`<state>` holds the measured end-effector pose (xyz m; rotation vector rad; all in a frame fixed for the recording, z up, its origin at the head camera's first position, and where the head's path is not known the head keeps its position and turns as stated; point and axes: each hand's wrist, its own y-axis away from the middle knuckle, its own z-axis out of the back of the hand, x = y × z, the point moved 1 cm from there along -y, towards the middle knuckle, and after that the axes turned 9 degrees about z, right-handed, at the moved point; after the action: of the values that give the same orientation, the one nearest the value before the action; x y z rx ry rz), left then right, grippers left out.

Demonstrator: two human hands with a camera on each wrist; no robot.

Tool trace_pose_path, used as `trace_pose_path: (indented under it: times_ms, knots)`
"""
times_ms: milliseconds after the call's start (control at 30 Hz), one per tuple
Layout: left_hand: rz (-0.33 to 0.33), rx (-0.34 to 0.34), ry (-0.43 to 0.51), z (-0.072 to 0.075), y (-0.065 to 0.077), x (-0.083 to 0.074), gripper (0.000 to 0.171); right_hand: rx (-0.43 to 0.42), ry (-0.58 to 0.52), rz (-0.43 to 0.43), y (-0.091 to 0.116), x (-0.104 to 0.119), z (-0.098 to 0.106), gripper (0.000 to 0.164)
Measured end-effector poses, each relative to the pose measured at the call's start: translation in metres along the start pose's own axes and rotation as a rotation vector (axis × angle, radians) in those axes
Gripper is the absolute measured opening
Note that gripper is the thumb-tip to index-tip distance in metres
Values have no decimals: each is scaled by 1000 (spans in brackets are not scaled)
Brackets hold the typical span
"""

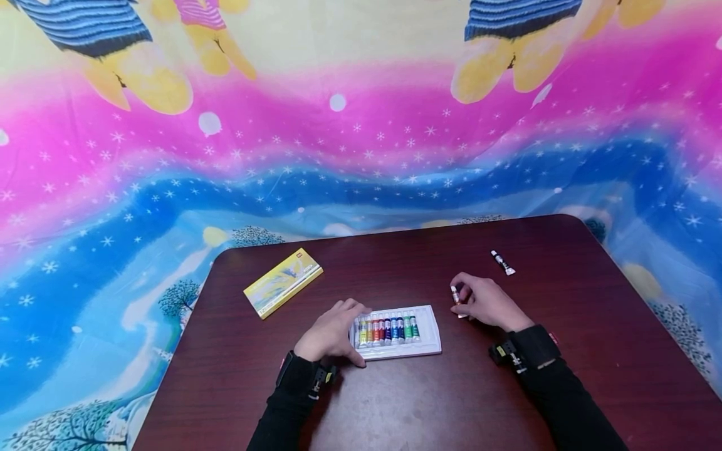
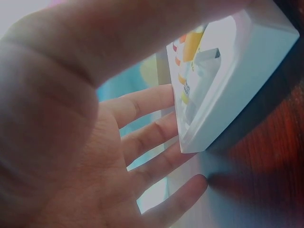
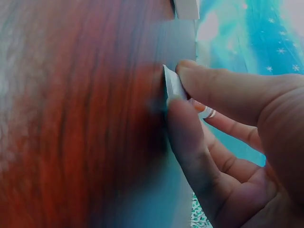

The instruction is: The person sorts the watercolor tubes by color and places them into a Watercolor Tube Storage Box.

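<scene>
The left hand [image 1: 333, 332] grips with its thumb [image 2: 142, 35] spread wide from the fingers [image 2: 142, 103]; the right hand [image 1: 487, 303] pinches with fingertips [image 3: 183, 114] close together.

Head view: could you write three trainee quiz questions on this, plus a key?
1. What does the right hand pinch? A) a slim wooden paintbrush; B) a small orange-and-white tube; C) a round glass jar.
2. True or false: the left hand holds one end of the white plastic tray.
3. Fill in: the flat yellow rectangular box lies to the tray's ____.
Key: 1 B; 2 true; 3 left.
</scene>
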<state>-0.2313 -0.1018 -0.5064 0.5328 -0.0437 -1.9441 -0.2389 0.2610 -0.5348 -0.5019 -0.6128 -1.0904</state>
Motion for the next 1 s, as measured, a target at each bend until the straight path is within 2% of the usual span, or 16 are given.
trace_pose_path:
  times_ms: [200, 333, 633, 867, 1000]
  knots:
    - [-2, 0, 7, -1, 0, 0, 99, -20, -20, -6, -1, 0, -2, 41]
    - [2, 1, 4, -1, 0, 0, 99, -30, -90, 7, -2, 4, -3, 42]
    - [14, 5, 5, 0, 0, -1, 100, -34, -258, 69, -5, 33, -6, 45]
    - [14, 6, 7, 0, 0, -1, 99, 28, -358, 93, -6, 54, -18, 43]
    - [9, 6, 7, 0, 0, 0, 98, 58, -345, 120, -5, 60, -26, 42]
